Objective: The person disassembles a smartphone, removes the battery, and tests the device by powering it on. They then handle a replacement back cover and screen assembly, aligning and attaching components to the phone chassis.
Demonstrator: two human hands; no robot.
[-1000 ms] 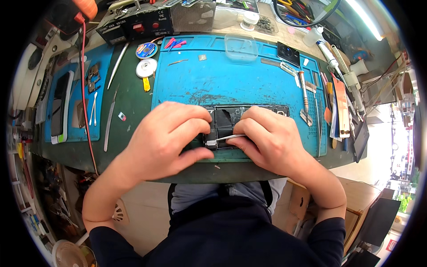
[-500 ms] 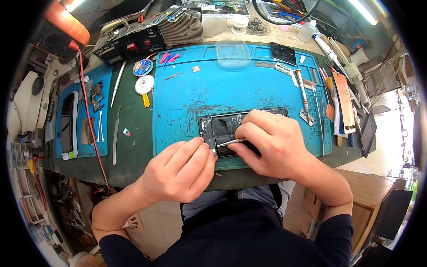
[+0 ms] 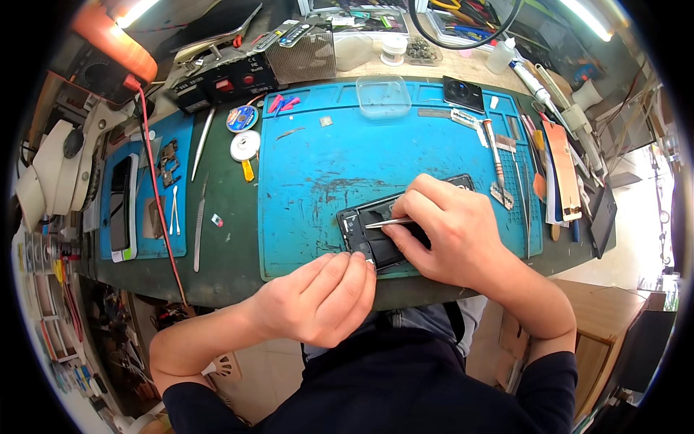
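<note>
Blue mat (image 3: 311, 159) stretches beyond opened black smartphone (image 3: 386, 249); my right hand (image 3: 450, 230) clamps tweezers (image 3: 384, 223) above it, left hand (image 3: 324, 296) grip unclear.

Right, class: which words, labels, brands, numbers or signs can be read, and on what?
I'll locate printed text, not copy it.
Black box, back left: white print, partly readable.
Round blue-labelled spool: print too small to read.
Opened black device: pale marks, too small to read.
</note>
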